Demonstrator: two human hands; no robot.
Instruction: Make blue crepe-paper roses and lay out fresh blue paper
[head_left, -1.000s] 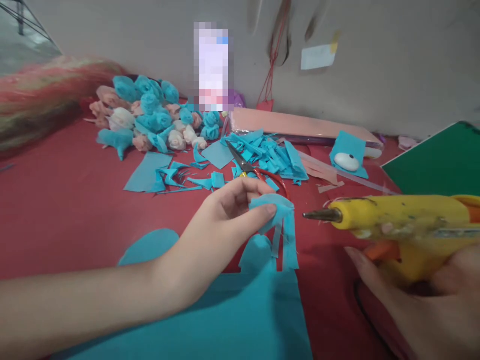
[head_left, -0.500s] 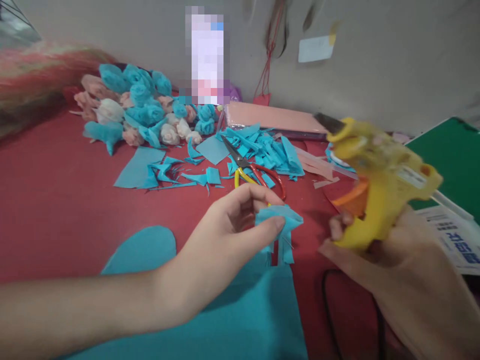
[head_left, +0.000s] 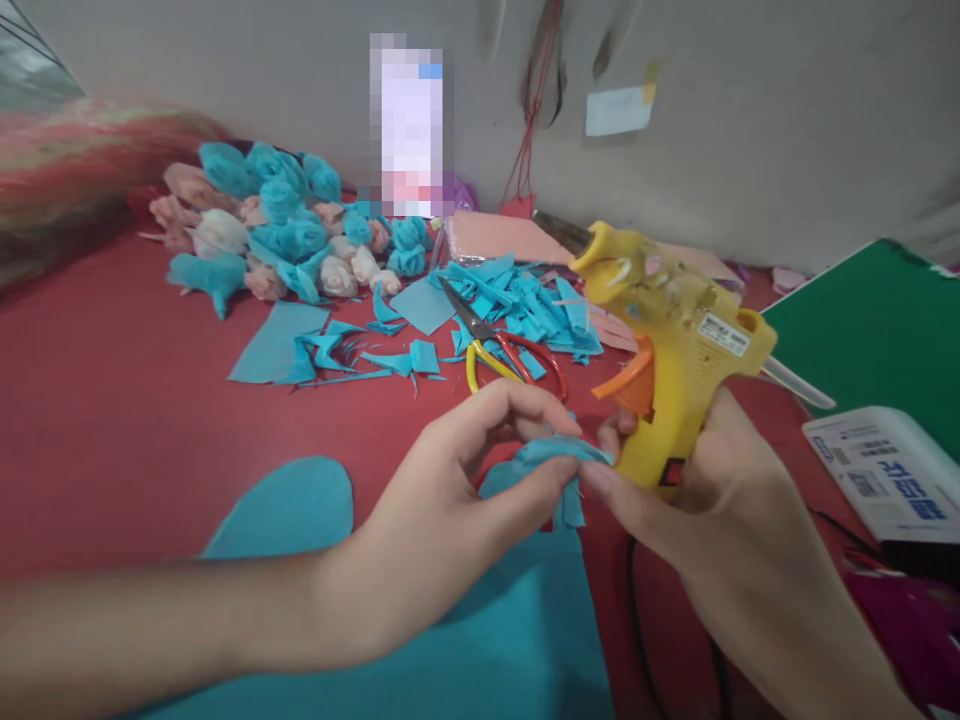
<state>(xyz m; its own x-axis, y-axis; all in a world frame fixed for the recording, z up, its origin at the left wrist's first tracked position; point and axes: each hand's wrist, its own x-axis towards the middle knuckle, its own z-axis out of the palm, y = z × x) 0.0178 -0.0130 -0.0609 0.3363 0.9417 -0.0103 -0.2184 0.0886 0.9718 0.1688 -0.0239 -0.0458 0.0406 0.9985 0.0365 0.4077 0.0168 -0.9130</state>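
Note:
My left hand pinches a small folded piece of blue crepe paper between thumb and fingers. In my right hand is a yellow hot glue gun with an orange trigger, its metal nozzle aimed up and to the left. The right thumb meets the paper's right end, close to the left thumb tip. Under my left arm lies a large blue sheet. Just beyond the left hand rest scissors with one red and one yellow handle.
Blue paper scraps lie around the scissors. Blue, pink and white paper roses are heaped at the back left. A pink paper pack leans near the wall. On the right are a green board and a white box.
My right hand has brought the glue gun leftward, and its thumb now touches the blue paper. The left hand keeps its pinch almost in place.

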